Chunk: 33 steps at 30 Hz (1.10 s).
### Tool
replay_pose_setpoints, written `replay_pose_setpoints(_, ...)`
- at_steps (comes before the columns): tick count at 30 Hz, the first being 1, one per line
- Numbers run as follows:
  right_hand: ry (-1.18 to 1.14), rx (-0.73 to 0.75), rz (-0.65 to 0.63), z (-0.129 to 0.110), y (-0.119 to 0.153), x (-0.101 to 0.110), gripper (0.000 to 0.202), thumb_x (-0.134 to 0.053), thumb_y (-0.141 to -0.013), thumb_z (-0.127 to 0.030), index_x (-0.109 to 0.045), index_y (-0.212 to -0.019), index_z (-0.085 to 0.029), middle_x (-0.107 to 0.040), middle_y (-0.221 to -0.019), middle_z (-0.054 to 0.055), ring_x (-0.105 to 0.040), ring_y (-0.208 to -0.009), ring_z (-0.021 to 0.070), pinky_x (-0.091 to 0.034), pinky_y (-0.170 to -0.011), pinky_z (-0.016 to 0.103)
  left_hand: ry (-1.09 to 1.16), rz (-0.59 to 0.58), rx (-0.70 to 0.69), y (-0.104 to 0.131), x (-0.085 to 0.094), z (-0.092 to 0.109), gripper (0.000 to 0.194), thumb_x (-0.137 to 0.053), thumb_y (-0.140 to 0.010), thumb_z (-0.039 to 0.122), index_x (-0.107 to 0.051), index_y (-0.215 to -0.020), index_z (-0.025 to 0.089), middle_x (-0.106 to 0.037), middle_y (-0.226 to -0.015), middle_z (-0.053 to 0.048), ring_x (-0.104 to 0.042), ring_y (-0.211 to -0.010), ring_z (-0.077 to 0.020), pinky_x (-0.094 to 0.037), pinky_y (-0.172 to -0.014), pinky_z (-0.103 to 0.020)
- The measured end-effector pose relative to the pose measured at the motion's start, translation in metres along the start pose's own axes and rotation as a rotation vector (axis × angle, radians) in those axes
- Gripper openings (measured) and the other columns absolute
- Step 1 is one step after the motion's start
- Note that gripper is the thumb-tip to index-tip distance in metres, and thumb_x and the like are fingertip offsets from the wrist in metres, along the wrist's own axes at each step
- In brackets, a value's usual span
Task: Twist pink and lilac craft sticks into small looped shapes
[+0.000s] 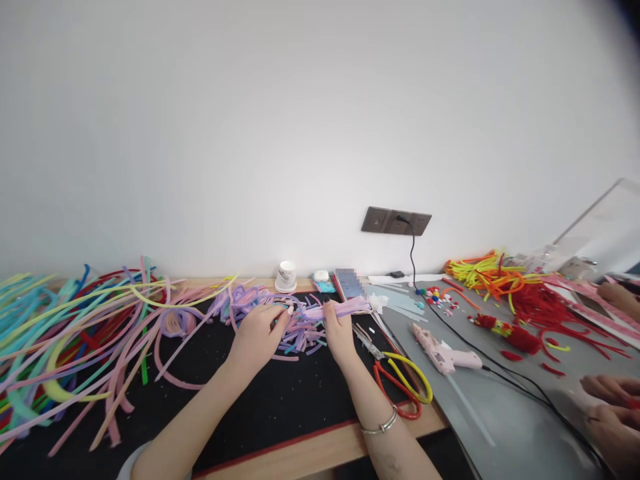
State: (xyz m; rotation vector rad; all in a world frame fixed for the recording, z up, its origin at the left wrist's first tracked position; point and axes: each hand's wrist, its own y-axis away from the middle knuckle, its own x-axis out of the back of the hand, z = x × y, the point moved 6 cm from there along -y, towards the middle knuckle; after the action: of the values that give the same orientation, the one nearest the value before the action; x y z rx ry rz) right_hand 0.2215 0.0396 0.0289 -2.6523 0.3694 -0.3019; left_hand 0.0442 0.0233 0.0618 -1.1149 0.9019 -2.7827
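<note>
My right hand is closed around a bundle of lavender pipe cleaners, whose ends stick out to the right of the fist. Just left of it, my left hand has its thumb and fingers pinched together. What lies in that pinch is too small to make out. Beneath and between both hands spreads a pile of short purple, pink and teal pipe cleaner pieces on a black mat. Scissors with red and yellow handles lie beside my right forearm.
Long pastel pipe cleaners sprawl over the left side. A paper cup and a phone are by the wall. A corded glue gun rests on the grey mat. Another person's hands are at far right.
</note>
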Motion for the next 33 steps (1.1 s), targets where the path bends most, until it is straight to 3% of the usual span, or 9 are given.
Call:
replay_pose_setpoints(4,-0.02,-0.04,-0.069,0.002,0.004,-0.009,0.033,-0.046,-0.086,-0.044,-0.046,-0.065,-0.019,-0.047,-0.063,0.0,-0.046,-0.064,0.0152,-0.039,-0.063,0.028,0.325,-0.148,0.186,0.005,-0.022,-0.01,0.045,-0.041,-0.089,0.047,-0.057,-0.058,0.018,-0.049,-0.047,0.003,-0.046,-0.049,-0.0136,-0.035,-0.054,-0.025)
replay_pose_setpoints(11,-0.127,-0.079,-0.216,0.002,0.008,-0.02,0.037,-0.046,-0.086,-0.05,-0.046,-0.066,-0.019,-0.046,-0.062,-0.001,-0.042,-0.058,0.0131,-0.035,-0.055,0.025,0.721,-0.181,0.387,0.015,-0.052,-0.022,0.049,-0.046,-0.082,0.058,-0.052,-0.055,0.018,-0.044,-0.043,0.005,-0.037,-0.039,-0.0096,-0.028,-0.046,-0.024)
replay_pose_setpoints(20,-0.281,-0.236,-0.362,0.016,0.007,-0.025,0.044,-0.054,-0.079,-0.059,-0.042,-0.064,-0.019,-0.038,-0.054,-0.005,-0.032,-0.048,0.0087,-0.026,-0.046,0.022,0.913,-0.427,0.414,0.016,-0.058,-0.011,0.051,-0.056,-0.074,0.064,-0.052,-0.059,0.016,-0.052,-0.05,0.001,-0.04,-0.039,-0.0069,-0.025,-0.042,-0.022)
replay_pose_setpoints(27,-0.226,-0.195,-0.587,0.002,0.013,-0.03,0.046,-0.051,-0.084,-0.056,-0.047,-0.059,-0.017,-0.043,-0.049,-0.003,-0.039,-0.046,0.0091,-0.028,-0.046,0.022,1.118,-0.642,0.522,0.03,-0.069,-0.004,0.049,-0.06,-0.077,0.06,-0.059,-0.084,0.012,-0.064,-0.065,-0.005,-0.052,-0.045,-0.0085,-0.033,-0.045,-0.02)
replay_pose_setpoints(33,-0.225,-0.202,-0.682,-0.003,0.016,-0.033,0.046,-0.051,-0.084,-0.057,-0.054,-0.065,-0.016,-0.043,-0.045,-0.005,-0.038,-0.042,0.0074,-0.026,-0.043,0.02,1.168,-0.753,0.513,0.033,-0.063,0.005,0.043,-0.062,-0.079,0.054,-0.06,-0.087,0.011,-0.045,-0.056,0.007,-0.029,-0.04,-0.0017,-0.031,-0.046,-0.019)
